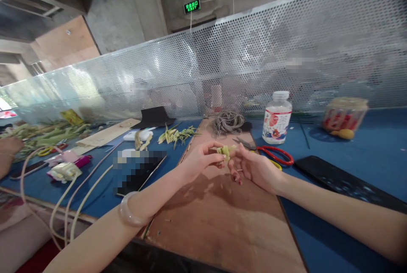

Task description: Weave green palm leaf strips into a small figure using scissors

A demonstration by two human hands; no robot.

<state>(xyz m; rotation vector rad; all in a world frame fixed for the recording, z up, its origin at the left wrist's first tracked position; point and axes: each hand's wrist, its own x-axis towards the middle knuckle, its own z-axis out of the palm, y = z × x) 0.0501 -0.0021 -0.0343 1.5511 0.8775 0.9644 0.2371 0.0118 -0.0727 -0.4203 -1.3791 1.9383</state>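
Note:
A small pale green piece (225, 151), looped or folded like a bit of leaf or husk, is pinched in the fingertips of my left hand (201, 162). From the other side, my right hand (259, 170) meets it with thumb and fingers curled in, seeming to grip its right end; the fingers partly hide it. Both hands hover over the brown wooden board (222, 226). Just behind my right hand lie red-handled scissors (276, 154), and a coil of grey cord (229, 122) rests at the board's far end.
A white-capped jar (276, 118), a blurred lidded container (345, 114) and a black case (346, 184) stand or lie rightward. Leftward are a dark tablet (143, 173), green sprigs (178, 135), cables (82, 192) and another person's hand (9, 152). A perforated metal screen (178, 69) closes the back.

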